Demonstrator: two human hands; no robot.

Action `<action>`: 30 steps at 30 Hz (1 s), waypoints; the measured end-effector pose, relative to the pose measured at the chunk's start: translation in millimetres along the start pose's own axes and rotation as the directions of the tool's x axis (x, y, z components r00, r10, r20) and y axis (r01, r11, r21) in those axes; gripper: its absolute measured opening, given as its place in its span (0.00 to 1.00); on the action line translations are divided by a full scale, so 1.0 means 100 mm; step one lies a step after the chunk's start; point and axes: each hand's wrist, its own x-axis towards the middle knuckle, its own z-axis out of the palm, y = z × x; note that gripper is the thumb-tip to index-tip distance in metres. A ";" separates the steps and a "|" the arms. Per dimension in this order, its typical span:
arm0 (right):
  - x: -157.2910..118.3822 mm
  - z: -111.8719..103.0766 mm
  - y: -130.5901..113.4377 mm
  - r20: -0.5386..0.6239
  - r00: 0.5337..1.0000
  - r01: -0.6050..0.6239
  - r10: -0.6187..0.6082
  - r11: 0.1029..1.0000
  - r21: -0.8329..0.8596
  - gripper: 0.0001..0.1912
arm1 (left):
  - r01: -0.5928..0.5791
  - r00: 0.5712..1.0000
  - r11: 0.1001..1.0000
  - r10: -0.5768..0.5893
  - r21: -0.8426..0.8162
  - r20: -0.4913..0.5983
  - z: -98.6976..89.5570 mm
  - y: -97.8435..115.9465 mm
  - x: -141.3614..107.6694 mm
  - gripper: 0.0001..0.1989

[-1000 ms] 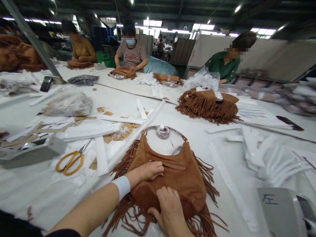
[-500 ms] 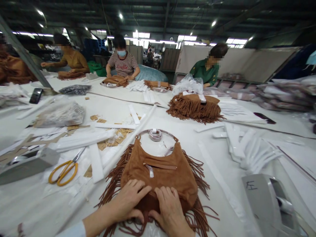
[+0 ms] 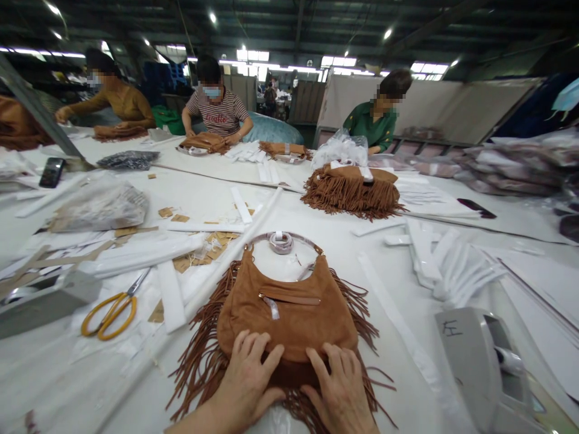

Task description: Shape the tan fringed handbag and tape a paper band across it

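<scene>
In the head view, a brown suede handbag (image 3: 284, 313) with long fringe is laid flat on a white-covered worktable (image 3: 402, 374), its hoop handle (image 3: 298, 236) directed away from the wearer. Both hands are placed on the lower part of the bag, apart from each other, with the fingers spread and not clamped: the left hand (image 3: 246, 378) near the bag's left side, the right hand (image 3: 340, 386) near its right. A small wrapped coil (image 3: 280, 243) is seen at the top of the handle. Left of the bag, yellow-handled scissors (image 3: 111, 314) are laid among white foam strips (image 3: 172, 296). Right of the bag, a grey box (image 3: 470, 355) marked with a handwritten character is placed. Beyond the bag, a second fringed bag (image 3: 350, 193) is seen, with three co-workers (image 3: 217, 111) seated farther off.
</scene>
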 end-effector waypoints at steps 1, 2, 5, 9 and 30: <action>0.00 0.01 -0.01 0.002 1.000 -0.002 0.002 1.000 -0.001 0.31 | 0.016 1.000 1.000 -0.016 0.002 -0.021 0.02 0.02 0.00 0.30; -0.01 0.02 -0.01 0.007 1.000 0.000 0.000 1.000 -0.003 0.31 | 0.034 0.999 0.999 -0.033 0.006 -0.038 0.05 0.04 0.00 0.28; -0.02 0.06 -0.02 0.016 1.000 0.008 -0.007 1.000 -0.011 0.29 | 0.074 0.996 0.997 -0.073 0.021 -0.049 0.10 0.09 0.03 0.21; -0.07 0.14 -0.01 -0.020 1.000 0.017 -0.017 0.999 0.048 0.23 | 0.069 0.998 0.997 -0.070 0.037 0.003 0.12 0.08 0.06 0.12; -0.04 0.22 0.31 -0.129 0.969 0.222 -0.210 0.971 0.090 0.13 | 0.076 0.974 0.994 -0.057 -0.080 0.221 0.04 -0.57 -0.09 0.07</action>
